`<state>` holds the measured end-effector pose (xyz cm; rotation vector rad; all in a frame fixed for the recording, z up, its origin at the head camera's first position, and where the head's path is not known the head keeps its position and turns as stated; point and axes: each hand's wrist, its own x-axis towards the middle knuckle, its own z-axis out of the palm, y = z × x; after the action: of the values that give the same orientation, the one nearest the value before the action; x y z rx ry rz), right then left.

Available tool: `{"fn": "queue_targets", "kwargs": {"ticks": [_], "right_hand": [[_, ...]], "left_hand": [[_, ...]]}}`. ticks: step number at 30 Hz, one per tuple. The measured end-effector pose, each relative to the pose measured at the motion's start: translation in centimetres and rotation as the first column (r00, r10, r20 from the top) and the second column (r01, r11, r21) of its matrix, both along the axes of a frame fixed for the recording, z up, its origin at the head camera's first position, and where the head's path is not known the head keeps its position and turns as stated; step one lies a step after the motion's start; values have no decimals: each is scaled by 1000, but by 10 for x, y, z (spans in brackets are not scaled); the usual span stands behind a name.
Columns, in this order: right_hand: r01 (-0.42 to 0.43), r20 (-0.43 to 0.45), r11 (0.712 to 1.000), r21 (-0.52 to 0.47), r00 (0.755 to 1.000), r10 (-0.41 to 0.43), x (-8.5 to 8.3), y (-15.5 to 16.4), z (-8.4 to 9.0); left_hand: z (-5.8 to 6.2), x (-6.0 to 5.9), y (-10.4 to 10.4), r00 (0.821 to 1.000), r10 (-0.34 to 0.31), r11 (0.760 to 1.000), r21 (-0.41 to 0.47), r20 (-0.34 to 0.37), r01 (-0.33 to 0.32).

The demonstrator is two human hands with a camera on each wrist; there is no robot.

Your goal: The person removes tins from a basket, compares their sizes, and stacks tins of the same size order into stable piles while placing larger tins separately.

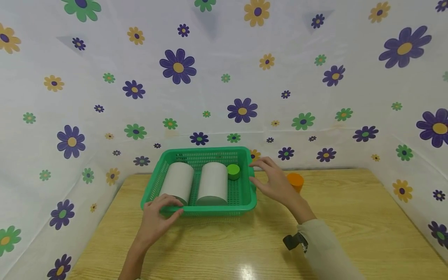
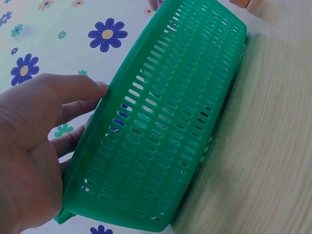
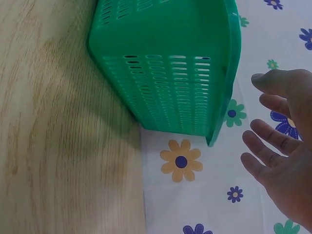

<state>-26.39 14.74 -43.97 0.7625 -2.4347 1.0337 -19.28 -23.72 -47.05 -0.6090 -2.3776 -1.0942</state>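
Note:
A green plastic basket [image 1: 218, 210] with slotted walls stands on the table by the back wall. Two large white cylinders [image 1: 176, 182] lie side by side in it, with a small light-green round piece [image 1: 233, 172] to their right. My left hand [image 1: 156, 217] holds the basket's front rim near the left corner; in the left wrist view its fingers go behind the rim. My right hand [image 1: 274, 181] hovers by the right rim, fingers spread and loosely bent. The right wrist view shows a gap between those fingertips [image 3: 257, 78] and the basket.
An orange cup [image 1: 296, 181] stands on the wooden table [image 1: 336, 217], just behind my right hand. A white sheet [image 1: 217, 97] printed with flowers encloses the table's back and sides. A black strap [image 1: 295, 242] hangs at my right sleeve.

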Motion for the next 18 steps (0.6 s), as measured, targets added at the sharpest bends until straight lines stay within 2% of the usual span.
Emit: {"fn": "queue_targets", "kwargs": {"ticks": [5, 12, 18], "right_hand": [[-21, 19, 999, 32, 1000, 20, -9, -5, 0], [-46, 46, 995, 94, 998, 41, -21, -12, -4], [-48, 33, 987, 153, 998, 44, -29, -19, 3]], "left_hand": [[-2, -1, 0, 1000, 0, 1000, -6, 1, 0], [-3, 1, -2, 999, -6, 1000, 10, 36, 5], [-2, -1, -3, 999, -16, 1000, 17, 45, 15]]}}
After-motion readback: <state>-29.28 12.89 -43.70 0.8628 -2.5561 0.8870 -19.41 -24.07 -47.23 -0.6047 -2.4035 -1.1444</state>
